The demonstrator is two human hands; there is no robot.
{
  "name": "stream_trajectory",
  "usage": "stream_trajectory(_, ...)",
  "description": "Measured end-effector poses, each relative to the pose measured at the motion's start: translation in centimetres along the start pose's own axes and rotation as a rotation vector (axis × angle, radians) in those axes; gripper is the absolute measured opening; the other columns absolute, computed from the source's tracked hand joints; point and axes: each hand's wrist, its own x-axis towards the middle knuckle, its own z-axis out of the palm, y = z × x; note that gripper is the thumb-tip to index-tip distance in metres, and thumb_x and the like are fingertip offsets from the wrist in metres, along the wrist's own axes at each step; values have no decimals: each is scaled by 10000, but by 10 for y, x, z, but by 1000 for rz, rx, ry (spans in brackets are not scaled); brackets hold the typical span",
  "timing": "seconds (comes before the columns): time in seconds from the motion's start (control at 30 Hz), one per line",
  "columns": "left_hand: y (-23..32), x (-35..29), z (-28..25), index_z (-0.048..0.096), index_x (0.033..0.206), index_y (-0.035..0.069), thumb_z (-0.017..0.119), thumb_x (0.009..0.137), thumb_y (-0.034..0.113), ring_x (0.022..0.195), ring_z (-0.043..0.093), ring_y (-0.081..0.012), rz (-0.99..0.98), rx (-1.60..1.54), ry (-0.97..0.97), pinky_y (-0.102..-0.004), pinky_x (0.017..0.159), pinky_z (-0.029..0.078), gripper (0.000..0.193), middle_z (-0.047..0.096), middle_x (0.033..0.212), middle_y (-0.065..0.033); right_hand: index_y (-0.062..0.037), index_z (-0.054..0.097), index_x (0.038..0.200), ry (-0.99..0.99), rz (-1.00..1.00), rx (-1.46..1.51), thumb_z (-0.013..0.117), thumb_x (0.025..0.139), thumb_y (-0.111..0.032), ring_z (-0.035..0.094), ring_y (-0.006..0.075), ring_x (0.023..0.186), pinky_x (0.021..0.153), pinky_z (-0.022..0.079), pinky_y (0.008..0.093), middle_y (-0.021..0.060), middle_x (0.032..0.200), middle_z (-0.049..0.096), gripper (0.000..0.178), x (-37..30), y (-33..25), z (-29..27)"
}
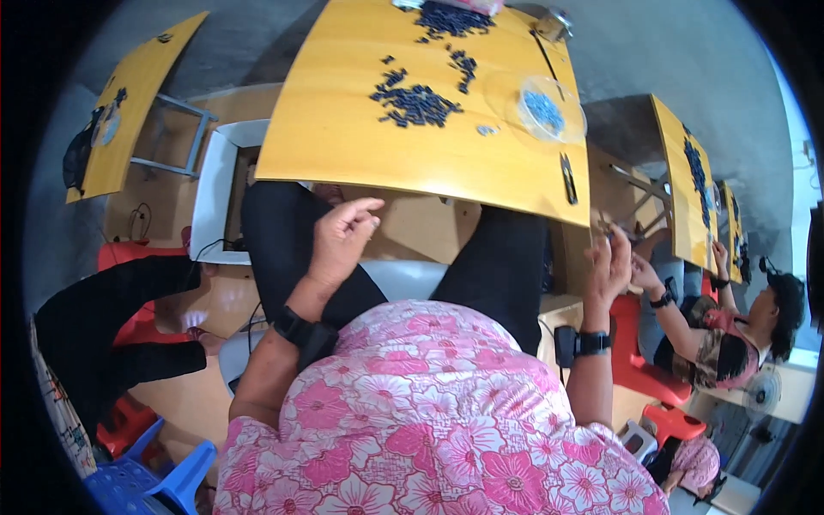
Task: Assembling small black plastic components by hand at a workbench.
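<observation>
My left hand (342, 242) is raised above my left thigh, just off the near edge of the yellow table (335, 159). Its fingers are curled, with thumb and forefinger close together; anything between them is too small to make out. My right hand (608, 268) is up beyond the table's right corner, fingers bent inward around something I cannot make out. Small dark pieces lie in a heap (418, 106) mid-table. A clear plastic tub (570, 130) holds light blue bits (542, 110). Nearest my right hand on the tabletop is a pair of black thread snips (568, 178).
Another dark heap (451, 19) and a metal tin (556, 26) are at the far end. A white box (215, 184) stands under the table's left side. Co-workers sit left, in black trousers (129, 292), and right, by another yellow table (682, 197). A blue stool (154, 468) is lower left.
</observation>
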Motion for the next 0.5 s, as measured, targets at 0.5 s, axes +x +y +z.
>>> stream_trajectory(0.5, 1, 5, 2, 651, 1063, 19, 609, 844, 2, 688, 460, -16, -47, -102, -58, -168, 610, 383, 223, 529, 774, 46, -8, 646, 962, -117, -176, -169, 586, 857, 37, 516, 62, 638, 536, 425, 184, 11, 790, 554, 129, -4, 6, 39)
